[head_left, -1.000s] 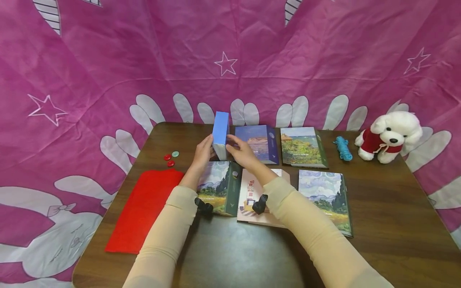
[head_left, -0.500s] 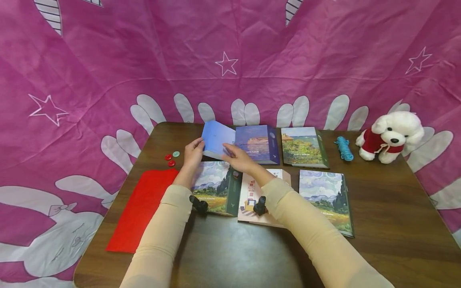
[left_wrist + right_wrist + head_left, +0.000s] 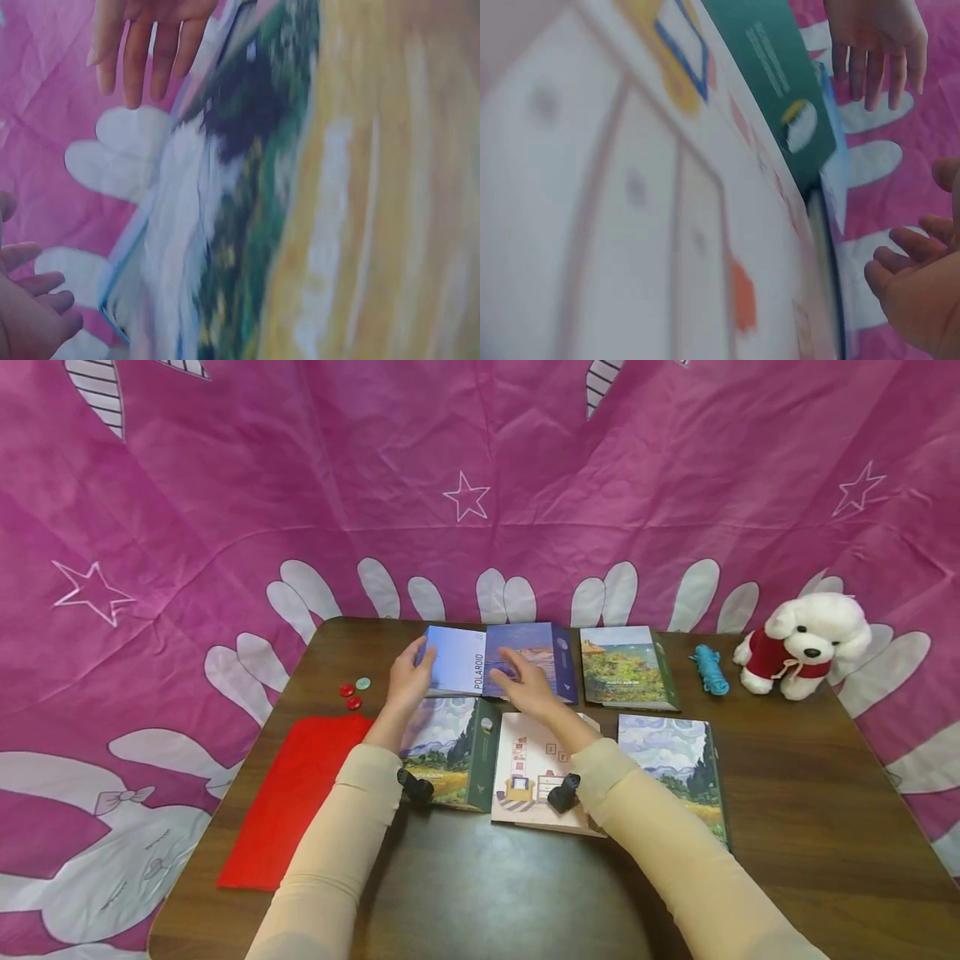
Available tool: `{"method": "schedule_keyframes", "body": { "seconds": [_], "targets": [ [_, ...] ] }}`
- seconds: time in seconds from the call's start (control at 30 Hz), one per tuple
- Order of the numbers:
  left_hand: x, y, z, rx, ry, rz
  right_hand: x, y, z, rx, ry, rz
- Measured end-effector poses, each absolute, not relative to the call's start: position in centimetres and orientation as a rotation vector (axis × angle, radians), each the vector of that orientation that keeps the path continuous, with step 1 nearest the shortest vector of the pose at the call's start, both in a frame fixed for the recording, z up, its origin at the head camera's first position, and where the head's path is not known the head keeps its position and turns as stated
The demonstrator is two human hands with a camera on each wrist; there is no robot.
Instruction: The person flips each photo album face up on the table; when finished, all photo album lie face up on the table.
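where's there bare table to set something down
Bare table shows between the sleeves, below the pale pink album, and right of the rightmost landscape album, below the white toy dog. Mid-table is crowded: six close-set albums, left hand and right hand at the back ones.

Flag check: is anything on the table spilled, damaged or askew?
Nothing stands out, with no spill or damage visible. The six albums lie in two rows on the table, the plush dog sits upright, and the blue cord is bundled.
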State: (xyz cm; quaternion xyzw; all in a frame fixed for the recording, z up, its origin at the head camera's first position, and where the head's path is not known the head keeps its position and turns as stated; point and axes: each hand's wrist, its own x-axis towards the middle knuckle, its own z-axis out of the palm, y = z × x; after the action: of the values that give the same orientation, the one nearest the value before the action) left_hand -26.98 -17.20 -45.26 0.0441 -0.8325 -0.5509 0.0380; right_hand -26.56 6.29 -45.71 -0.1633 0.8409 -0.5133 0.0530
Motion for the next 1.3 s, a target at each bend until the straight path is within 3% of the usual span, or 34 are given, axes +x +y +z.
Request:
{"method": "schedule_keyframes", "body": {
  "seconds": [0.43, 0.77, 1.3],
  "targets": [
    [-26.7, -12.6, -45.1, -0.203, -2.592, -1.504, -26.2, 11.8, -44.4, -0.347, 2.598, -1.685],
    [-26.2, -9.5, -45.2, -0.193, -2.721, -1.656, -26.4, 15.1, -44.7, -0.157, 2.547, -1.725],
    [-26.9, -6.8, -45.6, -0.071, -2.869, -1.673, -26.4, 16.2, -46.7, -0.001, 2.342, -1.741]
  ]
}}
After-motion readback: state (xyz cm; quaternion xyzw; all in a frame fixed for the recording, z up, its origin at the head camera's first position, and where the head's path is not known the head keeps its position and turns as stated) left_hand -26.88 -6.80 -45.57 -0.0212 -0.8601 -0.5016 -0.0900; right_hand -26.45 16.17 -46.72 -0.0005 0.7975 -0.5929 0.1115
